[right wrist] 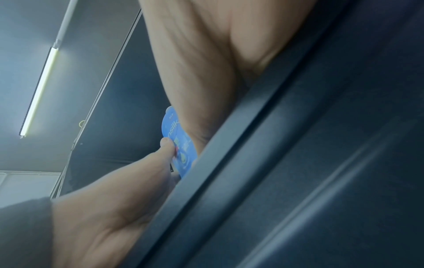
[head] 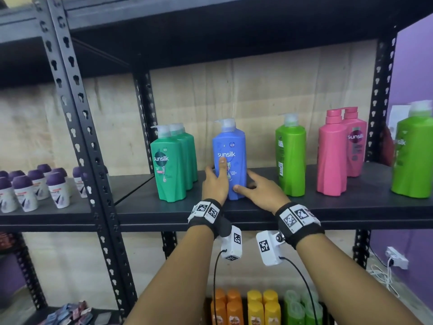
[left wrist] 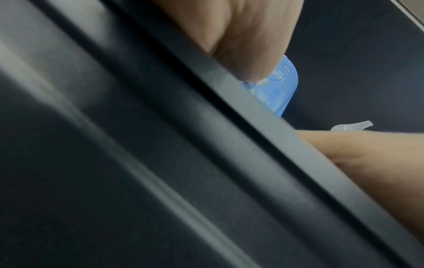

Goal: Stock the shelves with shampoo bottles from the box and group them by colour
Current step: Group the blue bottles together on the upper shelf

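Note:
A blue shampoo bottle (head: 229, 158) stands upright on the black shelf (head: 351, 205), between dark green bottles (head: 173, 160) to its left and a lime green bottle (head: 290, 156) to its right. My left hand (head: 215, 167) grips its left side with the thumb pressed on the front label. At the bottle's base, my right hand (head: 244, 182) cups the right side, thumb against the lower front. The wrist views show only a sliver of the blue bottle (left wrist: 275, 90) (right wrist: 179, 145) past the shelf edge. Pink bottles (head: 337, 151) stand further right, and another lime green bottle (head: 412, 156) beyond them.
Purple-capped roll-on bottles (head: 35, 188) fill the neighbouring shelf on the left, behind a black perforated post (head: 77, 137). On the shelf below stand orange (head: 227, 306), yellow (head: 264, 306) and light green bottles (head: 300, 306). A power strip (head: 396, 256) hangs on the purple wall.

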{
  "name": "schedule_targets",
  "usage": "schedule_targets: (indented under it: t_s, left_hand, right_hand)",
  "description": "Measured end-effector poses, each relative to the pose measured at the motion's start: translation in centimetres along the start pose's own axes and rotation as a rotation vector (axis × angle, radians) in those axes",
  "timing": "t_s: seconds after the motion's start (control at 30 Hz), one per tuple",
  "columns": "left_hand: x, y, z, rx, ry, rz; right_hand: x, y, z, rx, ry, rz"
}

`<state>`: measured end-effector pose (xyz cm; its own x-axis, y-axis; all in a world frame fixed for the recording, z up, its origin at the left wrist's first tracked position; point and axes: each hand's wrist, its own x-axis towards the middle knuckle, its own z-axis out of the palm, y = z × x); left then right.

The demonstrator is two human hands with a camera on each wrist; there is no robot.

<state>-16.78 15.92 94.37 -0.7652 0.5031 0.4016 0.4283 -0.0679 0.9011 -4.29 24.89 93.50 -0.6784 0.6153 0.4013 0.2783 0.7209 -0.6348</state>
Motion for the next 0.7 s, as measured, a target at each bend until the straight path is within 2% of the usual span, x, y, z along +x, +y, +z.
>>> schedule_targets:
  t_s: [0.17,0.4,0.53,0.7]
  left_hand:
    - [-0.8,0.1,-0.2,0.056,0.081,0.027]
    - [-2.3,0.0,0.1,0.087,0.286,0.215]
    - [-3.6,0.1,0.3,0.181,0.231,0.306]
    - [-5.4,1.1,1.4,0.258,0.134,0.439]
  right_hand:
    - [-1.1,-0.4,0.1,-0.102,0.135,-0.004]
    - [-2.9,-0.8,0.3,-0.128,0.274,-0.116]
    - [-4.6,-0.5,-1.0,-0.147,0.25,-0.181]
    - [-6.8,0.8,-4.4,-0.241,0.295,-0.167]
